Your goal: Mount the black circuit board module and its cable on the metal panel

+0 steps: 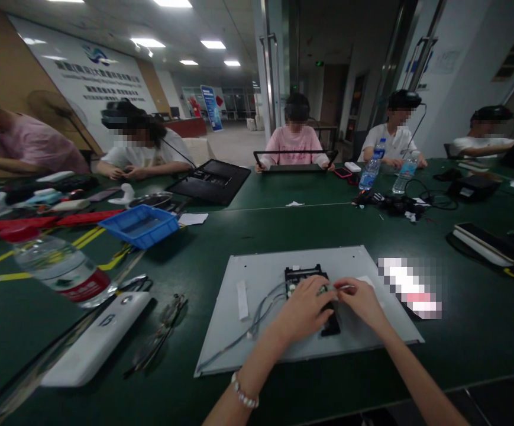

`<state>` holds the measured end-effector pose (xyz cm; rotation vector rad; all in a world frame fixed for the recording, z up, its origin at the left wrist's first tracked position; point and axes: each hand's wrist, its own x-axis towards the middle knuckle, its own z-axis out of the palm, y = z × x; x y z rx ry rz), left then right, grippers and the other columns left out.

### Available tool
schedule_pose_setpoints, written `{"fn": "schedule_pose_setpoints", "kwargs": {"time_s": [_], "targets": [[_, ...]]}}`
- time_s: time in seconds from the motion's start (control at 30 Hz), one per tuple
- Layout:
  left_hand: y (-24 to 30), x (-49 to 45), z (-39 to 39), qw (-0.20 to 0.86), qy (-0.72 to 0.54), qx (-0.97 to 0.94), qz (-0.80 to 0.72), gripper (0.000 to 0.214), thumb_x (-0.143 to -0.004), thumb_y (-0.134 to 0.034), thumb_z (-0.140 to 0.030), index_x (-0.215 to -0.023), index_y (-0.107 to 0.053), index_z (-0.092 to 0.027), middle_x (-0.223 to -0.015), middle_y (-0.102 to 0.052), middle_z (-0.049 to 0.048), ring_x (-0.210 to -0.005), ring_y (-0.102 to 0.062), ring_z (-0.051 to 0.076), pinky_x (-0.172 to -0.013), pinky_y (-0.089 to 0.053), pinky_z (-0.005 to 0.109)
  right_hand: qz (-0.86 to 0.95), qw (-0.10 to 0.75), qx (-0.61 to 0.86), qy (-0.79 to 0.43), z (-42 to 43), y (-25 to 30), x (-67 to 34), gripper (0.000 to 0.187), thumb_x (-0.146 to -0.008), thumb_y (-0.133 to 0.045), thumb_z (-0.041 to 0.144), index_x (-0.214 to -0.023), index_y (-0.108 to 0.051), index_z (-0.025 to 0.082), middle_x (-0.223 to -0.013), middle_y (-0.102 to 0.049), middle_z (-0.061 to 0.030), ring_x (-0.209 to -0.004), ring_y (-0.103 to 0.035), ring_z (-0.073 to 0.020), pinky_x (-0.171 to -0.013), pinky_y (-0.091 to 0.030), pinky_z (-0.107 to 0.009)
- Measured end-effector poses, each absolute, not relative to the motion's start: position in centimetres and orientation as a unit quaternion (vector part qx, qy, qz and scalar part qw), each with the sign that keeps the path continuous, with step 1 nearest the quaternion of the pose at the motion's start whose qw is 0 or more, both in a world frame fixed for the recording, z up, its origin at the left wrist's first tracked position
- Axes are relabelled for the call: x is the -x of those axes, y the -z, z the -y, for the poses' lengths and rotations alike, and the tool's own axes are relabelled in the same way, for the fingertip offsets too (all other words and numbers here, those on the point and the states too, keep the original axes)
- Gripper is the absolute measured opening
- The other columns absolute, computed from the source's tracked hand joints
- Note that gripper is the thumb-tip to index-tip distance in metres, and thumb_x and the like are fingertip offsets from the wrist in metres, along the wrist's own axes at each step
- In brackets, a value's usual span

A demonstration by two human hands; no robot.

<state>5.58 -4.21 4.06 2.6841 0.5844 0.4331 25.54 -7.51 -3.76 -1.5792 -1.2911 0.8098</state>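
A flat grey panel (265, 278) lies on the table in front of me, with a black plastic frame (331, 325) on it. My left hand (305, 305) is over the frame, its fingers bent round a small green circuit board (323, 289) that shows only in part. Close beside it on the right, my right hand (361, 302) pinches at the board's edge. What sits between those fingertips is too small to make out. Thin grey cables (261, 322) run from the frame across the panel's left side, past a white strip (242, 300).
Left of the panel are eyeglasses (159, 337), a white power bank (101, 337), a water bottle (61, 266) and a blue tray (144, 225). A pixelated phone-shaped object (410, 287) lies right of it. Several people sit around the table, one holding a black frame (296, 154).
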Motion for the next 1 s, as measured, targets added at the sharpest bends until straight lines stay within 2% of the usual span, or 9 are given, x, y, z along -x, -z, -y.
{"fn": "schedule_pose_setpoints", "kwargs": {"time_s": [0.17,0.3,0.57,0.73,1.0], "targets": [[-2.7,-6.5,4.7,0.072,-0.138,-0.966,-0.208,0.034,-0.088,-0.048,-0.016,-0.122,-0.046,-0.020,-0.124,-0.048,0.0085,-0.121,-0.040,0.024,-0.103,-0.033,0.043,0.513,0.471,0.640,-0.325,7.4,4.0,-25.6,0.020,-0.069,-0.060,0.027,-0.084,-0.069,0.017,-0.079,-0.071,-0.0055,-0.066,-0.065,-0.0184,-0.062,-0.051,-0.029],[-1.9,-6.4,4.5,0.038,-0.135,-0.966,-0.217,0.026,-0.089,-0.047,-0.017,-0.115,-0.050,-0.018,-0.118,-0.051,0.0080,-0.115,-0.044,0.022,-0.098,-0.037,0.040,0.517,0.471,0.641,-0.318,7.6,4.0,-25.3,0.020,-0.072,-0.060,0.029,-0.085,-0.068,0.017,-0.077,-0.070,-0.0057,-0.063,-0.065,-0.0184,-0.058,-0.051,-0.029],[-1.8,-6.8,4.4,0.007,-0.122,-0.970,-0.212,0.019,-0.088,-0.048,-0.016,-0.106,-0.054,-0.017,-0.111,-0.053,0.0068,-0.111,-0.044,0.022,-0.093,-0.038,0.038,0.625,0.422,0.635,-0.169,8.7,3.2,-24.8,0.018,-0.077,-0.052,0.018,-0.084,-0.068,0.020,-0.091,-0.067,-0.0056,-0.084,-0.063,-0.0196,-0.075,-0.050,-0.033],[-1.8,-6.9,4.6,0.001,-0.126,-0.967,-0.219,0.021,-0.090,-0.045,-0.017,-0.109,-0.053,-0.017,-0.112,-0.053,0.0076,-0.112,-0.044,0.022,-0.095,-0.037,0.039,0.643,0.399,0.637,-0.146,9.0,3.5,-24.8,0.019,-0.078,-0.050,0.016,-0.085,-0.068,0.021,-0.100,-0.064,-0.0055,-0.090,-0.061,-0.0194,-0.081,-0.049,-0.034],[-4.8,-4.6,4.5,0.023,-0.168,-0.949,-0.267,0.031,-0.088,-0.048,-0.020,-0.119,-0.049,-0.022,-0.122,-0.051,0.0072,-0.118,-0.043,0.023,-0.099,-0.036,0.042,0.643,0.408,0.632,-0.144,9.2,3.5,-25.1,0.018,-0.080,-0.050,0.019,-0.087,-0.067,0.020,-0.101,-0.064,-0.0061,-0.090,-0.061,-0.0196,-0.079,-0.050,-0.034]]}}
